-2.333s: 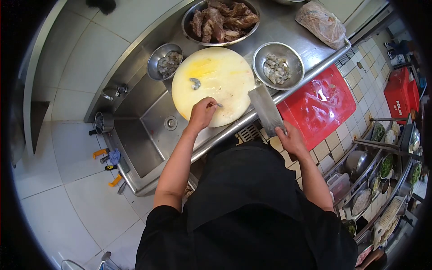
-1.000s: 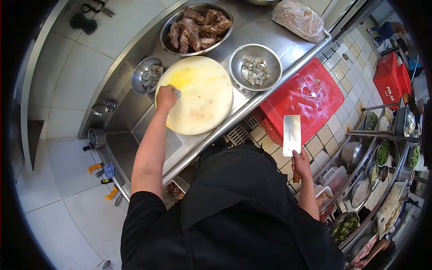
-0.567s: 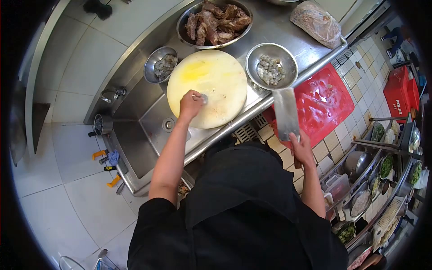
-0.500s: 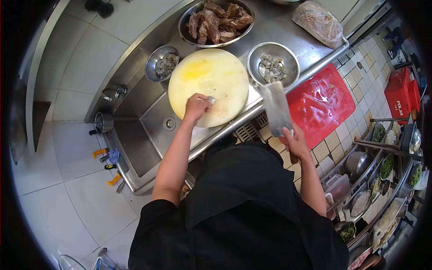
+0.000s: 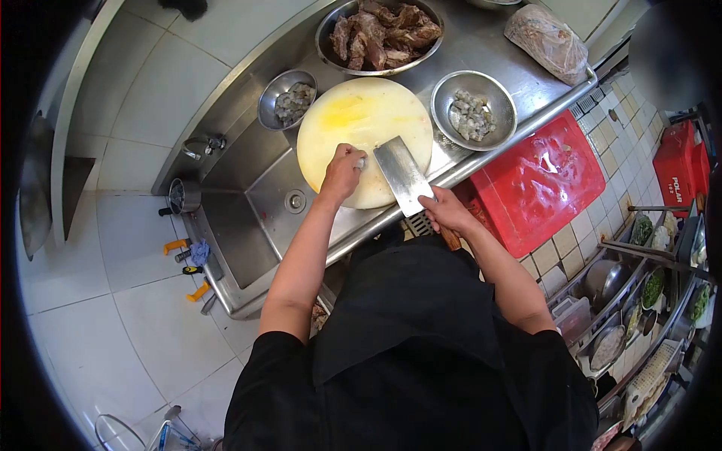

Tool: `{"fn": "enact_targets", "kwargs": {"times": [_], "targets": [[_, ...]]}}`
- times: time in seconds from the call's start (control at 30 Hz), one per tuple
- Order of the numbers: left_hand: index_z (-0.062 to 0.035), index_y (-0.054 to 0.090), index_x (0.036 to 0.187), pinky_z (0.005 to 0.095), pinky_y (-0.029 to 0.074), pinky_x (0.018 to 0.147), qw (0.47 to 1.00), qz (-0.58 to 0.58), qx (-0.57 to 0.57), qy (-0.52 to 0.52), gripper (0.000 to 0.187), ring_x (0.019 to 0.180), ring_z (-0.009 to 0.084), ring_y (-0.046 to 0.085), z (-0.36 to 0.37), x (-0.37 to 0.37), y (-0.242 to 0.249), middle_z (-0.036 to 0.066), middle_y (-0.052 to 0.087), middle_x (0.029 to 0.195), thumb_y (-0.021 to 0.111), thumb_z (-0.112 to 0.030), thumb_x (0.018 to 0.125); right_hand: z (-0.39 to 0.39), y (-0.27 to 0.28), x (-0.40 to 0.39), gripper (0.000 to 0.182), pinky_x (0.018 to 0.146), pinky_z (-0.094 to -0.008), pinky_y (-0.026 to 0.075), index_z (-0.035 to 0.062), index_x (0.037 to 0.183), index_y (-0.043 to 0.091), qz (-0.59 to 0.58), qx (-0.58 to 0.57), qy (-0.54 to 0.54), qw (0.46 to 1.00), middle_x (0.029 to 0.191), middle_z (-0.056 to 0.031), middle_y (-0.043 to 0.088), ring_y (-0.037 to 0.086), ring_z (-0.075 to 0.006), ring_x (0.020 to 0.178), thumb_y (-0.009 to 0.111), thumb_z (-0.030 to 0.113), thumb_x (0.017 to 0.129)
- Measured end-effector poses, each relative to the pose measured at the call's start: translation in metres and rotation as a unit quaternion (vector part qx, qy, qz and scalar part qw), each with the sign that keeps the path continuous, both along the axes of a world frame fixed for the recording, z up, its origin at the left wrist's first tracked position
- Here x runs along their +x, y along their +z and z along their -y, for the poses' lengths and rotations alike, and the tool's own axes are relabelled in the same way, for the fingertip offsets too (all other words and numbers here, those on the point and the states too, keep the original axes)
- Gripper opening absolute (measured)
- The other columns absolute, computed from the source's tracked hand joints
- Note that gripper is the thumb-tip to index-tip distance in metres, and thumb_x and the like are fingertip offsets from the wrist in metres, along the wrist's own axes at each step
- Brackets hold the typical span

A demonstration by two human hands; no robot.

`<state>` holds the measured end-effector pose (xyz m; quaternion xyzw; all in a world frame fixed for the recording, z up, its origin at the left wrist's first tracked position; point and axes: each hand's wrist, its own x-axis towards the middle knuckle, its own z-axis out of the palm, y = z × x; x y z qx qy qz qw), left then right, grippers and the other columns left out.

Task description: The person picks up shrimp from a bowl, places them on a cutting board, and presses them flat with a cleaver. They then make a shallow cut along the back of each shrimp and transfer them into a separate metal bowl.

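Observation:
My right hand (image 5: 445, 210) is closed around the wooden handle of a cleaver (image 5: 401, 171), whose wide blade lies over the near right part of a round cutting board (image 5: 376, 113). On the board's near left side, my left hand (image 5: 344, 171) pinches a small greyish shrimp (image 5: 362, 163), partly hidden by the fingers. A steel bowl (image 5: 511, 113) with peeled shrimp (image 5: 471, 116) stands right of the board. Another small steel bowl (image 5: 265, 113) with shrimp (image 5: 293, 102) is at its upper left. Yellow stains mark the board.
Behind the board, a large bowl (image 5: 331, 64) holds chunks of dark meat (image 5: 383, 34). A bagged lump (image 5: 545, 41) sits at the counter's far right. A sink (image 5: 256, 248) lies left, a red lid (image 5: 538, 184) below the counter's edge, and shelves of ingredients at right.
The cleaver has swung left from beside the right bowl to over the board, close to my left hand. My left hand still pinches the shrimp. The whole view has shifted slightly.

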<state>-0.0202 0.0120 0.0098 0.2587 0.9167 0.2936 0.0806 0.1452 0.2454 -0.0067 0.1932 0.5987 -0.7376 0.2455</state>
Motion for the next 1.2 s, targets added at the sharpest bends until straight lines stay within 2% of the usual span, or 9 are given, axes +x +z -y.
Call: {"fn": "enact_targets", "kwargs": {"times": [0.13, 0.2, 0.33, 0.37, 0.47, 0.77, 0.93, 1.1, 1.2], "targets": [[-0.0067, 0.070, 0.115, 0.0413, 0.053, 0.090, 0.999, 0.033, -0.029, -0.026, 0.032, 0.101, 0.0335, 0.065, 0.001, 0.013, 0.007, 0.015, 0.064, 0.109, 0.068, -0.002, 0.084, 0.002, 0.006, 0.006, 0.022, 0.038, -0.0268, 0.040, 0.0029, 0.111, 0.058, -0.008, -0.007, -0.005, 1.000, 0.062, 0.0009, 0.051, 0.049, -0.0090, 0.042, 0.057, 0.023, 0.102], [-0.0059, 0.070, 0.116, 0.0406, 0.053, 0.090, 1.000, 0.021, -0.017, 0.009, 0.033, 0.099, 0.0330, 0.066, -0.005, 0.034, 0.002, 0.015, 0.066, 0.106, 0.071, -0.006, 0.083, 0.000, 0.010, 0.010, 0.023, 0.039, -0.0268, 0.039, 0.0019, 0.114, 0.059, 0.005, 0.000, -0.015, 1.000, 0.062, 0.0011, 0.050, 0.048, -0.0089, 0.042, 0.057, 0.022, 0.102], [-0.0027, 0.068, 0.118, 0.0408, 0.054, 0.087, 0.998, -0.034, 0.050, 0.017, 0.032, 0.095, 0.0328, 0.068, -0.006, 0.069, 0.001, 0.018, 0.069, 0.102, 0.067, -0.007, 0.086, -0.004, 0.023, 0.021, 0.026, 0.039, -0.0266, 0.039, 0.0012, 0.117, 0.058, 0.004, -0.004, -0.025, 1.000, 0.062, 0.0013, 0.049, 0.047, -0.0088, 0.042, 0.056, 0.022, 0.103], [-0.0005, 0.068, 0.116, 0.0399, 0.055, 0.086, 0.998, 0.014, 0.052, 0.030, 0.030, 0.095, 0.0321, 0.069, -0.002, 0.071, 0.000, 0.020, 0.069, 0.100, 0.064, -0.004, 0.086, -0.004, 0.024, 0.022, 0.026, 0.039, -0.0265, 0.039, 0.0011, 0.118, 0.058, 0.005, 0.001, -0.018, 1.000, 0.062, 0.0014, 0.049, 0.047, -0.0087, 0.042, 0.056, 0.022, 0.103], [-0.0034, 0.071, 0.112, 0.0416, 0.054, 0.088, 0.997, 0.010, 0.059, 0.045, 0.027, 0.100, 0.0368, 0.068, 0.004, 0.064, -0.001, 0.019, 0.068, 0.111, 0.061, -0.002, 0.087, -0.002, 0.024, 0.022, 0.027, 0.039, -0.0265, 0.039, 0.0010, 0.119, 0.058, 0.009, 0.006, -0.009, 1.000, 0.062, 0.0018, 0.048, 0.047, -0.0086, 0.042, 0.056, 0.022, 0.103], [-0.0070, 0.074, 0.109, 0.0360, 0.056, 0.083, 0.999, -0.021, 0.019, -0.025, 0.020, 0.094, 0.0291, 0.069, 0.006, 0.041, -0.001, 0.012, 0.068, 0.110, 0.071, -0.009, 0.089, 0.010, 0.018, 0.011, 0.022, 0.039, -0.0268, 0.039, 0.0026, 0.113, 0.058, 0.010, 0.009, -0.001, 1.000, 0.062, 0.0009, 0.050, 0.047, -0.0089, 0.042, 0.055, 0.022, 0.103], [-0.0073, 0.075, 0.105, 0.0361, 0.057, 0.083, 0.999, -0.028, 0.018, 0.005, 0.020, 0.092, 0.0280, 0.070, 0.001, 0.043, -0.005, 0.011, 0.069, 0.107, 0.074, -0.015, 0.087, 0.018, 0.015, 0.001, 0.022, 0.040, -0.0275, 0.041, 0.0015, 0.111, 0.057, -0.002, 0.012, -0.017, 1.000, 0.062, -0.0001, 0.051, 0.049, -0.0099, 0.042, 0.055, 0.022, 0.103], [-0.0082, 0.076, 0.104, 0.0360, 0.057, 0.082, 0.999, -0.025, 0.012, 0.020, 0.020, 0.092, 0.0277, 0.070, -0.002, 0.046, -0.002, 0.010, 0.069, 0.108, 0.075, -0.018, 0.087, 0.029, 0.011, -0.012, 0.027, 0.041, -0.0286, 0.043, 0.0006, 0.115, 0.057, -0.001, 0.070, -0.028, 0.997, 0.062, -0.0020, 0.053, 0.051, -0.0110, 0.043, 0.057, 0.024, 0.101], [-0.0081, 0.074, 0.107, 0.0393, 0.056, 0.084, 0.999, -0.018, 0.030, 0.038, 0.026, 0.096, 0.0314, 0.069, 0.002, 0.052, -0.002, 0.011, 0.068, 0.112, 0.074, -0.024, 0.087, 0.027, 0.014, -0.016, 0.028, 0.041, -0.0292, 0.043, 0.0003, 0.116, 0.057, -0.020, 0.102, 0.000, 0.995, 0.063, -0.0027, 0.054, 0.051, -0.0111, 0.042, 0.056, 0.025, 0.102]]}}
